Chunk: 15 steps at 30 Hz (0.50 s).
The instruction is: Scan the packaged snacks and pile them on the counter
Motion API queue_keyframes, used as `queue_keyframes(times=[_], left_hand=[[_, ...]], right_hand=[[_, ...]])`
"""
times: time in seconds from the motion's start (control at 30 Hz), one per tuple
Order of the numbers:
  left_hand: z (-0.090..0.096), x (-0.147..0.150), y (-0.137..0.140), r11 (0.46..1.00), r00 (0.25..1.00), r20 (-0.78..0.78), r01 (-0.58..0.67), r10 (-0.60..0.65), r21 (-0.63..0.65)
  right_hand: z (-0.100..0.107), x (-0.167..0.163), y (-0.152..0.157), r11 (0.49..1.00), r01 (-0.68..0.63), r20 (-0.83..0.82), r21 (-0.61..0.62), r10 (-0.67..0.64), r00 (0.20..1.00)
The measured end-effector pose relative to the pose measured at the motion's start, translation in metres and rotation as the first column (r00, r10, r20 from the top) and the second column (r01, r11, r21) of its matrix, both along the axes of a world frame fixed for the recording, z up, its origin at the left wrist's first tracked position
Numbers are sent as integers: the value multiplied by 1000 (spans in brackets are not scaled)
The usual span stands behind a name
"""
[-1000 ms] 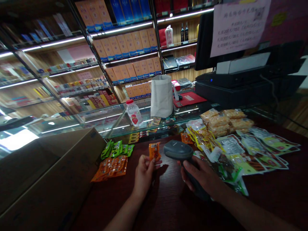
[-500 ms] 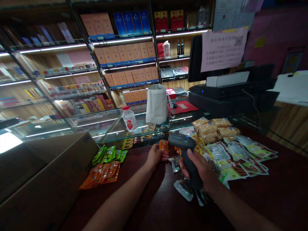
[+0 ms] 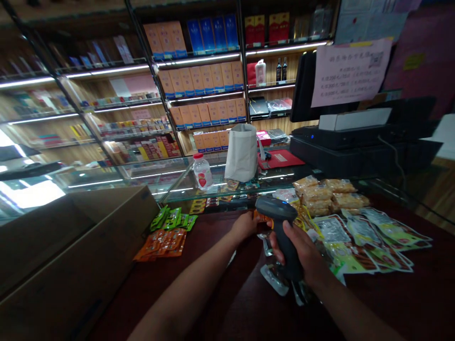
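My right hand [image 3: 302,248] is wrapped round the grip of a dark handheld barcode scanner [image 3: 277,210], which points left and away from me. Just left of the scanner head, my left hand [image 3: 245,226] reaches low over the table, back of the hand upward. Its fingertips meet an orange snack packet [image 3: 261,216]; they are blurred and partly hidden, so their grip on it does not show. Below the scanner lie small clear-wrapped packets [image 3: 274,279]. Orange packets [image 3: 165,242] and green packets [image 3: 175,218] are stacked to the left of my hands.
An open cardboard box [image 3: 106,237] stands at the left. To the right are wrapped pastry packs [image 3: 320,195] and flat green-white pouches [image 3: 355,244]. Behind, a glass counter holds a bottle [image 3: 202,173], a white paper bag [image 3: 241,154] and a cash register [image 3: 355,142].
My left hand has turned palm down and shifted right, carrying the orange packet it was beside out of clear sight. The scanner stays in my right hand. The view has swung slightly left.
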State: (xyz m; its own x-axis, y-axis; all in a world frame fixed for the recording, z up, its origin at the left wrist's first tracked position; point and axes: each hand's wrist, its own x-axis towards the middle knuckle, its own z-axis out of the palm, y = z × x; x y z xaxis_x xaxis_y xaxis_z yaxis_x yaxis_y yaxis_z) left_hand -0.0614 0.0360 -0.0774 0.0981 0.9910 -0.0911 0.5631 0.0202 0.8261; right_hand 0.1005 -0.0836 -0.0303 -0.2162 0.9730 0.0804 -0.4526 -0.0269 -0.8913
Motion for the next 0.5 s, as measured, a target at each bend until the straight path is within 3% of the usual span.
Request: queue_keyframes(times=[0.07, 0.13, 0.23, 0.33, 0.4, 0.5], left_hand=[[7, -10, -23, 998, 991, -128, -38, 44, 48], [16, -28, -51, 991, 934, -347, -49, 89, 122], [32, -72, -88, 959, 735, -641, -48, 224, 280], [49, -129, -112, 881, 468, -752, -156, 464, 447], [56, -163, -120, 832, 296, -780, -258, 552, 491], [54, -193, -124, 823, 229, -826, -403, 514, 401]], right_hand=[[-1, 1, -2, 1000, -20, 6, -12, 20, 1000], [-2, 1, -3, 999, -45, -10, -22, 45, 999], [-5, 1, -5, 996, -82, -52, -40, 80, 995], [-6, -1, -7, 995, -92, -50, -31, 90, 995], [-7, -2, -7, 995, -95, -36, -11, 94, 995], [-8, -5, -6, 995, -103, -23, 1, 103, 994]])
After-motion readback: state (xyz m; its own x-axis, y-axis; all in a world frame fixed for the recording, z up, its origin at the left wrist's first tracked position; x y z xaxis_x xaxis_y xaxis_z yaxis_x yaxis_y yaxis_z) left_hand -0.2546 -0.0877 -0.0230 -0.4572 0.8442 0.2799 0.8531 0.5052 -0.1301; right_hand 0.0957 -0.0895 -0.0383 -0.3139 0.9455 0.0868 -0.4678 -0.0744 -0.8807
